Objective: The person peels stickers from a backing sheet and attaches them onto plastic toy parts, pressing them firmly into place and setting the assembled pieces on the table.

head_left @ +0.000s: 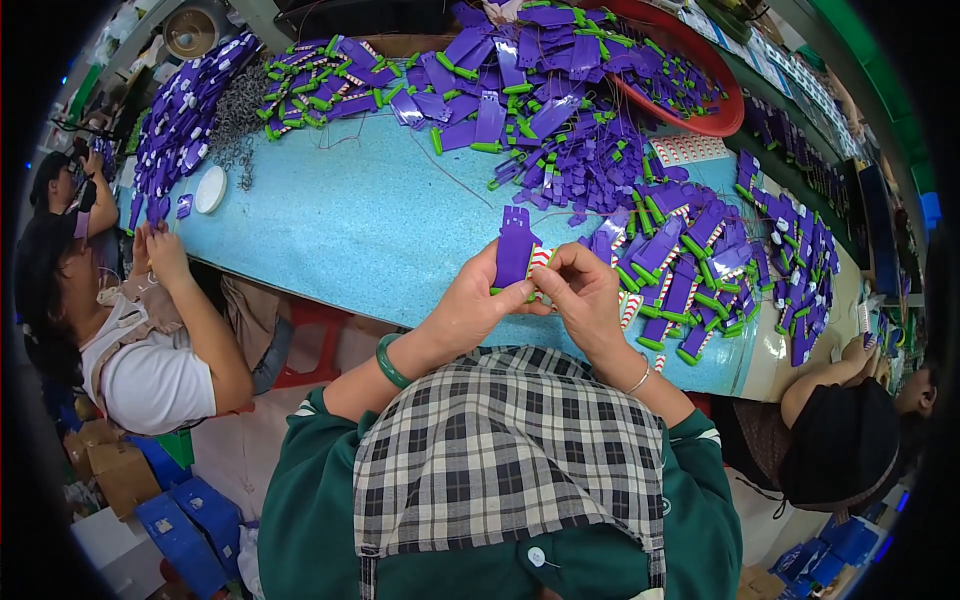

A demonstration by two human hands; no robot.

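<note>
My left hand (467, 303) grips a flat purple plastic piece (514, 248) with a notched top and a bit of green at its lower end. The piece is upright, in front of my chest at the table's near edge. Along its right side runs a red-and-white chevron-striped strip (541, 260). The thumb and fingers of my right hand (585, 302) are closed at this strip, pinching its edge against the piece. My fingers partly hide the lower ends of both. To the right of my right hand is a heap of purple pieces with green ends (690, 260), some bearing striped strips.
Past my hands, a large pile of purple and green parts (560, 90) covers the blue tabletop (330, 220). A red basin (728, 100) of parts and a sticker sheet (690, 150) stand far right. A white round lid (211, 189) lies left. Co-workers sit on both sides.
</note>
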